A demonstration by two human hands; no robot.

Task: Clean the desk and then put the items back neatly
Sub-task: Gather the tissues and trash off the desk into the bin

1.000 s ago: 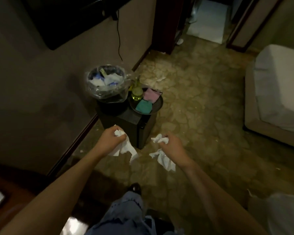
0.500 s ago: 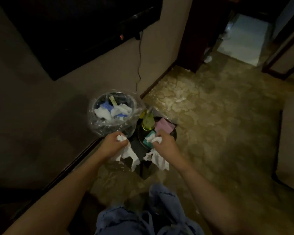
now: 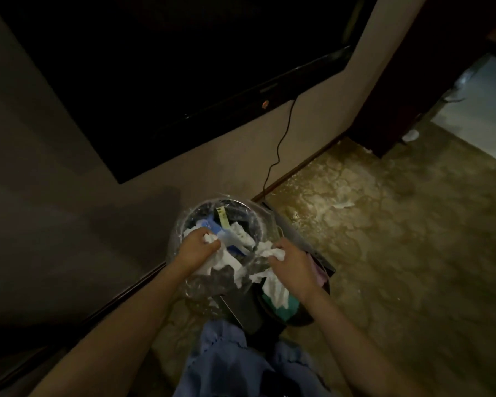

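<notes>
A view from above looks down at a person's two bare forearms reaching forward over a round bin (image 3: pixel 184 224) lined with a clear plastic bag. The room is dim.

The left hand (image 3: pixel 196 247) is over the open mouth of the bin, fingers curled round a crumpled white tissue (image 3: pixel 221 260) that trails down below the palm. The right hand (image 3: pixel 291 266) is at the bin's right rim, fingers likewise curled round a second white tissue (image 3: pixel 272 287), whose loose end hangs down toward the person. The two hands are near each other but apart.

Inside the bin lie more white tissues, a blue wrapper (image 3: pixel 226 239) and a narrow yellow-green strip (image 3: pixel 221 217).

The bin stands on a small dark stand (image 3: pixel 245 309) against the wall. Just right of the bin, partly hidden under the right wrist, is a dark round tray (image 3: pixel 324 285) holding a teal cloth (image 3: pixel 291 306) and a pink one (image 3: pixel 320 275); what else the tray holds cannot be made out.

On the wall above hangs a large black TV (image 3: pixel 184 67) with a small orange light on its lower edge, and a thin black cable (image 3: pixel 281 147) runs from it down to the floor. The floor (image 3: pixel 398 239) is mottled yellow-brown, with a small white scrap lying on it beyond the bin. At the far right a dark door frame opens onto a paler floor. The person's blue trousers (image 3: pixel 232 365) show at the bottom.
</notes>
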